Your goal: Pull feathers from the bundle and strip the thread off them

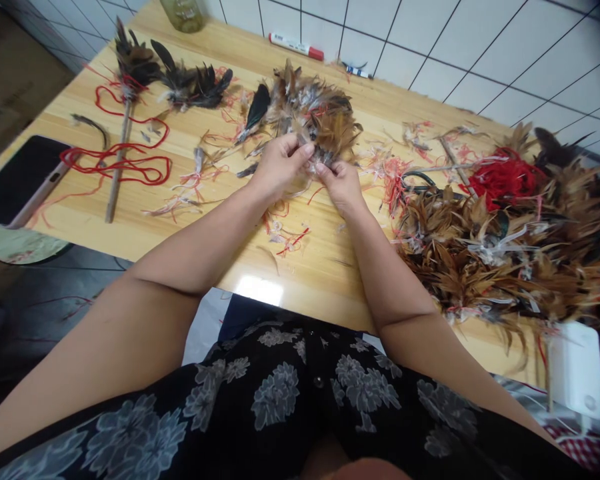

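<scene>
Both hands meet at the near side of a brown feather pile (330,110) in the middle of the wooden table (325,267). My left hand (283,163) pinches thumb against fingers on a pale, wispy feather. My right hand (343,187) is closed in a pinch just beside it, at the base of brown feathers; what lies between its fingertips is too small to make out. A single dark feather (257,110) lies left of the pile. Red and white thread scraps (293,241) are scattered below my hands.
At left lie a feather-tipped stick (117,167), red cord (145,167), dark feathers (195,87) and a phone (23,177). Brown feather bundles (480,253), red thread (507,177) and a white device (577,370) occupy the right. A red-capped marker (296,47) rests by the tiled wall.
</scene>
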Tool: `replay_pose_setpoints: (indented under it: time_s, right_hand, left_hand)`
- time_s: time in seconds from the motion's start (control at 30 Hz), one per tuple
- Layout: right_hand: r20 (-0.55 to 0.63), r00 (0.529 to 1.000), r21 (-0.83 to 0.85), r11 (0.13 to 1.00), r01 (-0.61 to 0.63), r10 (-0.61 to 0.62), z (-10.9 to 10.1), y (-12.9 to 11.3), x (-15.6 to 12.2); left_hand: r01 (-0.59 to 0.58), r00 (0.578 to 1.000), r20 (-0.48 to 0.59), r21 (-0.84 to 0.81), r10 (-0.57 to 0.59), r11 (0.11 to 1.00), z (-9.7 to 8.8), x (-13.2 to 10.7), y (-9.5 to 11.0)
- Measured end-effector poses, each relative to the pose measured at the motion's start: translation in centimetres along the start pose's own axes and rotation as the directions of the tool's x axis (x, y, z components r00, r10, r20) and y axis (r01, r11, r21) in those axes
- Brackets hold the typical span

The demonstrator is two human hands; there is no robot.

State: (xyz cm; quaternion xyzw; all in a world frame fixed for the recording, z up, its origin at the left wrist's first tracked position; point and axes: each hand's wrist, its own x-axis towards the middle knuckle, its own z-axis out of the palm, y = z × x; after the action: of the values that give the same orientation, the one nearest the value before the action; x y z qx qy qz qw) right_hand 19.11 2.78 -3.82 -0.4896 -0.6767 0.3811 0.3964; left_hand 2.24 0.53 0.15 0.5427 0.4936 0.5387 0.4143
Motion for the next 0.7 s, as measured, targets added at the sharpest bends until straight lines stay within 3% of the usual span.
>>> replay_pose_setpoints:
  time_s: [0.13,0.43,0.7]
  right_hand:
    - [-0.003,1.000,0.015,1.000,0.010,-0.010,-0.1,0.6,0.2]
    - [0.017,0.997,-0.094,0.992,0.080,-0.079,-0.4,0.2,0.2]
    - [0.047,0.997,-0.180,0.981,0.073,-0.066,-0.1,-0.3,0.1]
  left_hand:
    - [-0.008,1.000,0.007,0.051,0.008,0.999,-0.8,0.3,0.2]
    - [0.092,0.981,0.161,0.102,-0.107,0.991,-1.4,-0.1,0.6]
    - [0.124,0.983,0.115,0.172,-0.145,0.977,-1.4,0.1,0.5]
